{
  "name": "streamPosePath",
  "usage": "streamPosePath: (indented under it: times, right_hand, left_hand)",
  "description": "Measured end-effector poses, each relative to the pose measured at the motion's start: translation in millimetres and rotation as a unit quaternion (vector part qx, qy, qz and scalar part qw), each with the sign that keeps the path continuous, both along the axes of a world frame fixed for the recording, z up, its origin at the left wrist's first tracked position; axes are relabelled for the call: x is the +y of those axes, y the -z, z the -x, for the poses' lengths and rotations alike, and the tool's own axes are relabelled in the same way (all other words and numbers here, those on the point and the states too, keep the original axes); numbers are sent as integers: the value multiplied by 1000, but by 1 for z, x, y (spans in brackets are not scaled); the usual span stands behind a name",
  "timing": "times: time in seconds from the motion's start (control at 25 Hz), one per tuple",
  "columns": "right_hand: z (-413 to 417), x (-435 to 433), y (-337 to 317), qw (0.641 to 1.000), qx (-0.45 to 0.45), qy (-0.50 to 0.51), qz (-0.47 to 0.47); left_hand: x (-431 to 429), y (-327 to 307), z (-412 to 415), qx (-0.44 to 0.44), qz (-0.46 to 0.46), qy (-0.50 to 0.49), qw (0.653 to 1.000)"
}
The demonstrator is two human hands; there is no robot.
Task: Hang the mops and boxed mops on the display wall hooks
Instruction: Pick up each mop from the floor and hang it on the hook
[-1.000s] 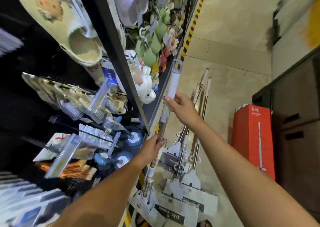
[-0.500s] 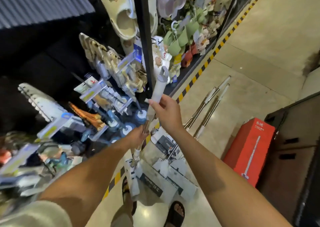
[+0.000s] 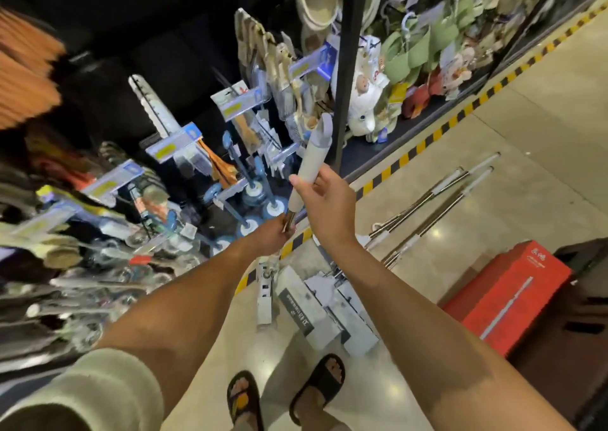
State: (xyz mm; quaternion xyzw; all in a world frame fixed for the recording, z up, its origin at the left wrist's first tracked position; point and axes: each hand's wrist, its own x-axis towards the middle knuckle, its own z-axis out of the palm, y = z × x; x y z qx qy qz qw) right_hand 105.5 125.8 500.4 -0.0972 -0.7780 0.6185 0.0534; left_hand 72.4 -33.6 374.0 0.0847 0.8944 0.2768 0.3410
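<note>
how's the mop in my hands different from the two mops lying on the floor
The held mop stands steeply tilted, its loop end uppermost; the two floor mops lie flat, side by side. The right hand and left hand grip the held mop; the floor mops are untouched. All share pale grips and metal shafts.

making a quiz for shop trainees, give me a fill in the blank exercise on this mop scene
1. The left hand grips the held mop ____ the right hand.
2. ____ more mops lie on the floor.
3. The boxed mop on the floor is ____ in colour.
4. The floor tape is striped black and ____.

Missing words: below; two; red; yellow.
</note>
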Motion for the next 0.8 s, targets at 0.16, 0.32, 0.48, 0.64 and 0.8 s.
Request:
streamPosePath:
  times: [0.16,0.32,0.48,0.64,0.8]
  right_hand:
    - [-17,-11,6,1000,9,9,-2]
    - [-46,-4,13,999,17,44,16]
    - [-97,-15,-7,998,0,28,56]
    - [-119,-47,-16,997,1,24,67]
    - [-106,-64,-3,999,-8,9,47]
  left_hand:
    - [-12,22,-18,2,-24,-51,998]
    - [-1,36,-47,19,-57,-67,996]
    - [-9,32,-81,58,-34,-62,996]
    - [-41,65,-94,65,-54,-97,992]
    - [-53,79,-94,85,-85,-119,986]
